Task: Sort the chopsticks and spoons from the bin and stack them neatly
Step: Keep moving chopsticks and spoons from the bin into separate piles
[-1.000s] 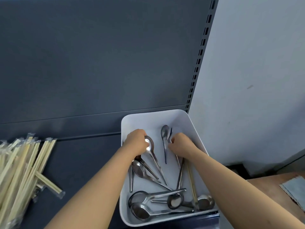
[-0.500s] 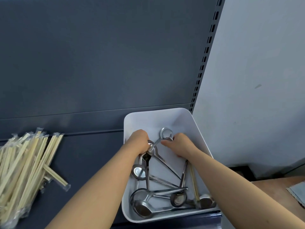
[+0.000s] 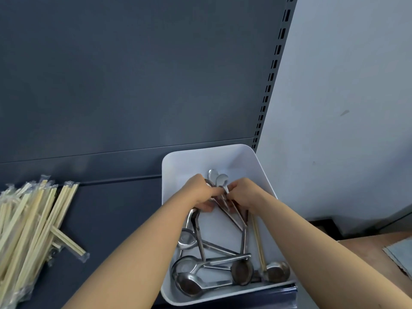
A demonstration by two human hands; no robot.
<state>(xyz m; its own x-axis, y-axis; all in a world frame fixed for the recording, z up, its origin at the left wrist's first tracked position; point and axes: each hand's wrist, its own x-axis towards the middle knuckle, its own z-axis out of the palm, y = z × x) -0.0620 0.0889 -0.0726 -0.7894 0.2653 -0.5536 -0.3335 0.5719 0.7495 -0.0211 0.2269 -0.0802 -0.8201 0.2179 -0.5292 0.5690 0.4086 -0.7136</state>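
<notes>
In the bin (image 3: 189, 161) — spoons (image 3: 219, 179) gripped between left hand (image 3: 198, 192), right hand (image 3: 245, 195).

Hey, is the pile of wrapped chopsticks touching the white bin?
Apart. The head view shows bare dark shelf between the chopstick pile and the white bin.

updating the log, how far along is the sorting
Done: a pile of wrapped chopsticks lies on the shelf, left of the white bin. In hand: left hand and right hand grip a few spoons together. Left: several loose spoons and one chopstick pair lie in the bin.
</notes>
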